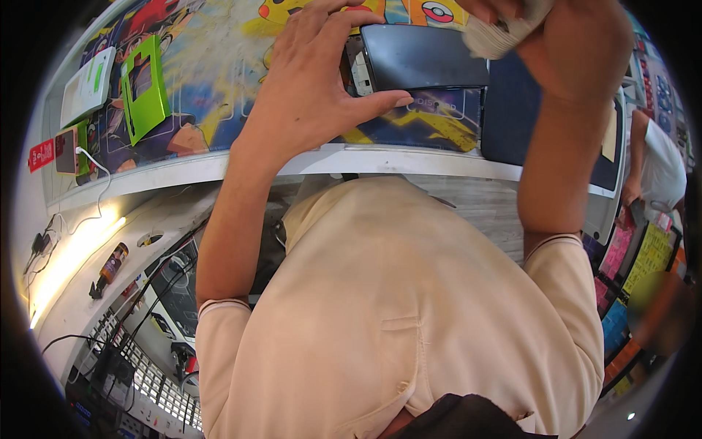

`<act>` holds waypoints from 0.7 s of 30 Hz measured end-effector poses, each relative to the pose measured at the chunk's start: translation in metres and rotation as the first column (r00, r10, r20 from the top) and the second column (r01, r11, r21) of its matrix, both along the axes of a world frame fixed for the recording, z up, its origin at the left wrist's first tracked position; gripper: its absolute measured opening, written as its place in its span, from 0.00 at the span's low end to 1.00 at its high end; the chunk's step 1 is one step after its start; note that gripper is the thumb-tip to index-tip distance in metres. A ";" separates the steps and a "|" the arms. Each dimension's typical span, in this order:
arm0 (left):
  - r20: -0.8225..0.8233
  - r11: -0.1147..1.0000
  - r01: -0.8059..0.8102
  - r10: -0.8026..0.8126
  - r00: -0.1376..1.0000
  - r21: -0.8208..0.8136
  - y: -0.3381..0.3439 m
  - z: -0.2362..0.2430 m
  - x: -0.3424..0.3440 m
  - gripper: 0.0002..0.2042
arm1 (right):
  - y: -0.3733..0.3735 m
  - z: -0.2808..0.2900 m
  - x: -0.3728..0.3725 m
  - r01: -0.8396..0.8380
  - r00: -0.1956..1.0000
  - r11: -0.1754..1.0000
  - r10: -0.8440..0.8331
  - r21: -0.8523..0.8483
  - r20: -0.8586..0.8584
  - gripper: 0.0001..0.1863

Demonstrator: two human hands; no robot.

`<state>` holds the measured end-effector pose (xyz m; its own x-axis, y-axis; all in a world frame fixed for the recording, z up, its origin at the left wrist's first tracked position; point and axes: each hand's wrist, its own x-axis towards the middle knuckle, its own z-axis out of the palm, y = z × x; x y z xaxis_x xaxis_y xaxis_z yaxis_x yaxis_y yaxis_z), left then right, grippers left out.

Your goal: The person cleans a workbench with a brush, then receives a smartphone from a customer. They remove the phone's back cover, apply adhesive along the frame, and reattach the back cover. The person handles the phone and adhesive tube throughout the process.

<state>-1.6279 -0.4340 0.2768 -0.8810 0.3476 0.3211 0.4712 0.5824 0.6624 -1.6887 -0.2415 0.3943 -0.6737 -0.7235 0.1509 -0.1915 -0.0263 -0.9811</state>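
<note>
Spanning the left end of the dark, glossy, rectangular phone point(428, 58), my left grip point(380, 61) is spread wide, fingers by its upper edge and thumb by its lower edge. How firmly it presses, I cannot tell. The phone lies back from the white front edge of the counter point(212, 167), well in from the left end, on a colourful cartoon-printed mat point(208, 80). Its right end is at the border of a flat, dark blue pad point(508, 121); whether it overlaps the pad, I cannot make out. Higher up and to the right, my right grip point(526, 36) is closed around a whitish, layered bundle point(493, 36), perhaps cloth or paper, partly cut off by the view.

I judge the step in hand to be steadying the phone while working with the bundle. Done well, it calls for even, light bracing along the long edges, with no squeezing across the panel. Pale inner parts point(360, 73) show bare at the left end, close to my left palm, so my skin should clear them. The bundle is best folded small, so no loose edge snags there, and any pressing should run flat along the panel, away from that open end.
</note>
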 end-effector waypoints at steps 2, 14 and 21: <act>-0.053 1.000 0.017 -0.017 0.998 -0.001 -0.001 -0.006 -0.003 0.39 | -0.005 0.017 0.011 0.057 0.919 0.875 0.143 0.481 -0.368 0.17; -0.001 1.000 0.008 -0.008 1.000 -0.012 -0.002 0.000 0.000 0.38 | -0.046 0.039 0.010 -0.073 0.760 0.189 0.646 0.979 -0.068 0.14; -0.005 1.000 0.000 0.000 1.000 -0.002 -0.002 0.002 0.000 0.37 | -0.050 0.029 -0.003 -0.157 0.759 0.091 0.648 0.983 0.061 0.14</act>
<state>-1.6277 -0.4359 0.2791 -0.8793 0.3485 0.3246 0.4745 0.5839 0.6587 -1.6920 -0.2913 0.4231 -0.3020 -0.6168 -0.7269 -0.7613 0.6150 -0.2056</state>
